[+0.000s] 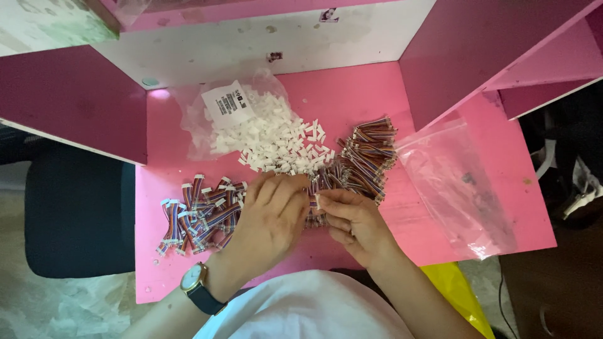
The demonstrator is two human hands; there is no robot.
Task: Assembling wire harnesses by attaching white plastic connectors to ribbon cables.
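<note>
My left hand (271, 216) and my right hand (353, 221) meet at the middle of a pink table (352, 94). Together they pinch a short multicoloured wire bundle (314, 202) with a small white end. The left wrist wears a watch (196, 280) with a dark strap. Left of my hands lies a pile of finished wire bundles with white connectors (198, 212). Just beyond my hands sits a heap of loose wire bundles (365, 157). A mound of small white plastic connectors (276, 141) spills from a clear bag (217, 113) with a white label.
An empty clear plastic bag (455, 188) lies on the right of the table. Pink partition walls (477, 44) rise at the right and left (69, 100), with a white back panel (251, 44). A dark chair (78, 213) stands at the left. Something yellow (455, 292) shows below the table edge.
</note>
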